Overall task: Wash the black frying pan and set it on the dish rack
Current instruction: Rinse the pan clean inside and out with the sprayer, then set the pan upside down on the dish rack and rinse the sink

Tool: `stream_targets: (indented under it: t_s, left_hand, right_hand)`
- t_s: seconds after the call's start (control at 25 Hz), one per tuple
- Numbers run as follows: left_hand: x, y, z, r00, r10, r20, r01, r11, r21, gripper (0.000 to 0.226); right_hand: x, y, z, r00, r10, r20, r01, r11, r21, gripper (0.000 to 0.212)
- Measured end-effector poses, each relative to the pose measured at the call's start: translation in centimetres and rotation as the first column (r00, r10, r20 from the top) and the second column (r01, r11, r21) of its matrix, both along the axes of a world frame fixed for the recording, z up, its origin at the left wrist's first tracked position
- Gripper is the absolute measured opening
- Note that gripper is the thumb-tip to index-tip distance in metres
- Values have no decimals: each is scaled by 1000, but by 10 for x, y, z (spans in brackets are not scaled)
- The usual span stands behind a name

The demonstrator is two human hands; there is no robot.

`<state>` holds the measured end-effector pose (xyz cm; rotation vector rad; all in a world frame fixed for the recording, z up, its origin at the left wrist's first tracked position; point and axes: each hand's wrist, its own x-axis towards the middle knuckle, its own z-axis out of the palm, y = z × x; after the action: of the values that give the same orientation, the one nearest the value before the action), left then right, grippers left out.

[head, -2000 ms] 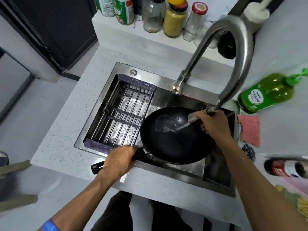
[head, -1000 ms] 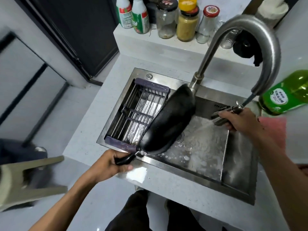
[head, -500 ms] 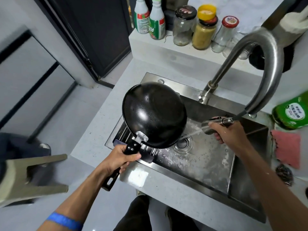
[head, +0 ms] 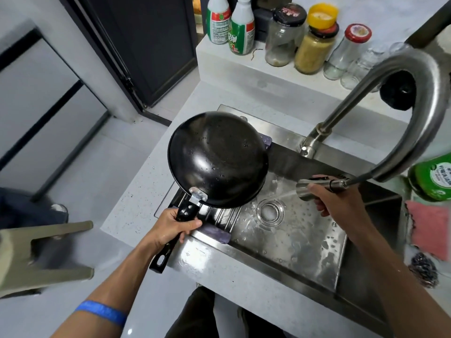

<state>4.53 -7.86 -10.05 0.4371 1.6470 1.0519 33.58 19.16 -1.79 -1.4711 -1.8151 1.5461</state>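
Observation:
The black frying pan (head: 217, 159) is turned bottom-up and tilted over the left half of the steel sink (head: 305, 240), wet with droplets. My left hand (head: 170, 228) grips its black handle near the rivets. My right hand (head: 339, 203) holds the pull-out spray head (head: 310, 189) of the faucet (head: 415, 98), and water streams from it towards the pan's lower edge and the drain (head: 271, 212). The dish rack (head: 219, 230) sits in the sink's left side, mostly hidden under the pan.
A ledge behind the sink carries bottles (head: 231, 23) and jars (head: 314, 42). A green soap bottle (head: 434, 176), a pink cloth (head: 427, 230) and a steel scourer (head: 424, 267) lie on the counter at right. A beige stool (head: 46, 257) stands on the floor at left.
The pan went from lying face up under the spray to tipped on edge, then flipped bottom-up over the rack. The spray head stayed in my right hand, now aimed at the pan's underside.

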Motion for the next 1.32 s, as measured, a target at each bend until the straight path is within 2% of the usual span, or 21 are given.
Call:
stream_targets:
  t_s: [0.16, 0.36, 0.64, 0.88, 1.08, 1.16, 1.24, 1.28, 1.32]
  left_hand:
    - [-1, 19, -7, 961, 199, -191, -199, 980, 23, 25]
    - [1, 36, -18, 905, 261, -335, -298, 952, -62, 22]
    - [-1, 46, -34, 882, 115, -457, -222, 956, -189, 36]
    - [-10, 53, -50, 908, -32, -417, -114, 940, -321, 57]
    - [-5, 48, -46, 896, -54, -441, -89, 950, -298, 42]
    - [1, 47, -38, 885, -76, -460, -72, 952, -296, 48]
    - [9, 41, -25, 823, -79, -562, -119, 945, -306, 66]
    - [15, 36, -17, 730, -97, -677, -166, 935, -312, 70]
    - [24, 30, -11, 592, -107, -799, -197, 942, -272, 69]
  right_hand:
    - [-6, -4, -2, 999, -24, -33, 24, 1000, -12, 14]
    - [-3, -4, -2, 998, -43, -37, 43, 999, -12, 14]
    - [-7, -10, 1, 998, -48, -49, 47, 999, -26, 15]
    - [-22, -17, 6, 995, -29, -97, 27, 999, -24, 16]
    - [-49, -4, 9, 991, -61, -117, 73, 991, 109, 18]
    - [-50, 3, 5, 992, -90, -92, 105, 980, 171, 27]
    - [-52, 3, 1, 994, -66, -84, 81, 978, 194, 25]
    - [-54, 2, -1, 996, -45, -81, 61, 977, 206, 23]
    - [-56, 0, -1, 996, -37, -78, 53, 973, 223, 25]
